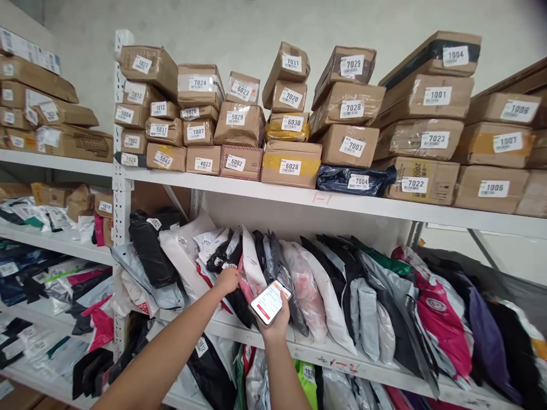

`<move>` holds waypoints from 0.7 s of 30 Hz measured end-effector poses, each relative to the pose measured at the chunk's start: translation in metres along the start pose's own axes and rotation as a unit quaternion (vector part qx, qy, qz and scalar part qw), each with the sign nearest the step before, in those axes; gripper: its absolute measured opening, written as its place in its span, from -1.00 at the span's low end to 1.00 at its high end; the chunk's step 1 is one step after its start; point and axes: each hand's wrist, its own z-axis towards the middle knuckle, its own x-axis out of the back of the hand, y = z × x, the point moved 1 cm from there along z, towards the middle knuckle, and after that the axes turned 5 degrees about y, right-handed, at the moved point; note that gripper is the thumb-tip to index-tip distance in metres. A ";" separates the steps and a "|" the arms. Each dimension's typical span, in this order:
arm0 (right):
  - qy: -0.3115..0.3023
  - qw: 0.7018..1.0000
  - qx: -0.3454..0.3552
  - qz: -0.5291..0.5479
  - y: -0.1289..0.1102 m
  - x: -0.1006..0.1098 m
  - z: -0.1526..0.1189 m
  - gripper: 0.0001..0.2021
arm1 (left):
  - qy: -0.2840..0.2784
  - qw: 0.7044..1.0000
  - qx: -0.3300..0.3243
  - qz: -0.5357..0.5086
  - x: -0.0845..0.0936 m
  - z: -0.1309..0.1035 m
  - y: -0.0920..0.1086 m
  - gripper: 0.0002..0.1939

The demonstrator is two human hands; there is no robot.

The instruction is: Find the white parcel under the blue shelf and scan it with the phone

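Observation:
My left hand (pixel 228 280) reaches into the row of mailing bags on the middle shelf. Its fingers are curled at the edge of a pink mailing bag (pixel 241 272), beside a black mailing bag (pixel 220 256) with a white label. A white mailing bag (pixel 252 256) stands just right of it. In my right hand (pixel 280 324) is a smartphone (pixel 267 303), screen up, showing a white page with a red button. The thumb rests along the phone's right side, and the phone is held in front of the shelf edge.
Numbered cardboard boxes (pixel 239 122) are stacked along the upper shelf (pixel 256 187). More upright bags, among them a pink and white one (pixel 442 319), fill the middle shelf rightward. A white post (pixel 122 228) separates the left rack. Further bags lie on the shelf below.

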 end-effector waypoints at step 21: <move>-0.013 0.998 -0.055 -0.025 -0.003 0.023 -0.002 -0.58 | 0.076 0.967 0.058 -0.237 0.012 -0.049 0.011 -0.94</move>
